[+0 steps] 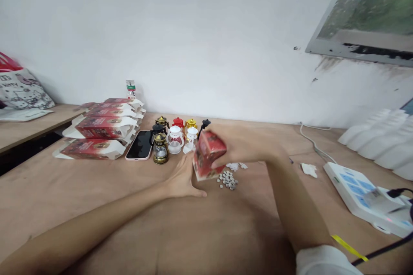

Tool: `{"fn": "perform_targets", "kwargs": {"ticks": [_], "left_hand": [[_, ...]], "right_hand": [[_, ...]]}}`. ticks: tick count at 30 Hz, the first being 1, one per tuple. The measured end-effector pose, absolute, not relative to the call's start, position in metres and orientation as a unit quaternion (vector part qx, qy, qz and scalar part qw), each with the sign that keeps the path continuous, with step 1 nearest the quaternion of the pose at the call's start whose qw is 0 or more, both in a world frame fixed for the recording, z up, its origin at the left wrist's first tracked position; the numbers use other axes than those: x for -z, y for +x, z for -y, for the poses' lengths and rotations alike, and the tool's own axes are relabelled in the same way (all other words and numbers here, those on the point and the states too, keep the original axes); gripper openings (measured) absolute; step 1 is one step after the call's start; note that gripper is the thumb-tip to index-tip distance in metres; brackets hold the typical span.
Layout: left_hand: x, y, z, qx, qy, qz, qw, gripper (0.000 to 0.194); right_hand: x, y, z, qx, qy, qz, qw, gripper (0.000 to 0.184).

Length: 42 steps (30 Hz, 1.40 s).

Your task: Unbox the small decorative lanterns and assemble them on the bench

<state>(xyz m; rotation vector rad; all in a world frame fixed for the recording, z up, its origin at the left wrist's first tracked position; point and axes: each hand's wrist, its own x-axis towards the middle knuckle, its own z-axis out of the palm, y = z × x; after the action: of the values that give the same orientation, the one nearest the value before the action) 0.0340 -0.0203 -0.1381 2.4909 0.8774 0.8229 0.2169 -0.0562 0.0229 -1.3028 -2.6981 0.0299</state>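
Observation:
A small red printed box (208, 154) stands slightly tilted over the middle of the table. My right hand (240, 144), blurred by motion, grips it from the right, with the thumb across its front. Close against the box's left side is my left hand (182, 178), open, its thumb stretched out away from the fingers. Just behind that hand are several miniature lanterns, among them a bronze one (160, 148), a white one (175, 139) and a red one (177, 122). Small round button-like pieces (227, 179) lie in a heap right of the box.
Several open red-and-white boxes (93, 148) lie in a row at the left, beside a phone (139, 145). On the right are a white power strip (364, 197), its cable and stacked white pieces (380, 142). A patterned bag (24, 90) sits far left.

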Motion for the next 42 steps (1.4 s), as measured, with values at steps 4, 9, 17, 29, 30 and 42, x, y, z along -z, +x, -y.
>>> {"fn": "perform_targets", "kwargs": {"ticks": [4, 9, 17, 29, 30, 42], "left_hand": [[0.137, 0.035, 0.023, -0.205, 0.898, -0.344, 0.182, 0.103], [0.136, 0.035, 0.028, -0.147, 0.924, -0.33, 0.125, 0.078], [0.145, 0.032, 0.029, -0.107, 0.941, -0.306, 0.096, 0.083], [0.13, 0.034, 0.036, -0.049, 0.938, -0.324, 0.113, 0.084], [0.132, 0.034, 0.036, -0.054, 0.938, -0.323, 0.11, 0.084], [0.133, 0.034, 0.035, -0.057, 0.941, -0.324, 0.079, 0.079]], "right_hand": [[-0.061, 0.231, 0.026, 0.045, -0.452, 0.854, 0.254, 0.059], [-0.066, 0.193, -0.07, 0.144, -0.473, 0.804, 0.329, 0.072], [-0.023, 0.106, -0.172, 0.015, -0.583, 0.803, 0.124, 0.072], [-0.012, 0.075, -0.172, 0.0, -0.543, 0.836, 0.077, 0.068], [-0.017, 0.075, -0.166, 0.013, -0.54, 0.836, 0.092, 0.065], [0.034, 0.073, -0.019, 0.256, -0.278, 0.914, 0.149, 0.028]]}}
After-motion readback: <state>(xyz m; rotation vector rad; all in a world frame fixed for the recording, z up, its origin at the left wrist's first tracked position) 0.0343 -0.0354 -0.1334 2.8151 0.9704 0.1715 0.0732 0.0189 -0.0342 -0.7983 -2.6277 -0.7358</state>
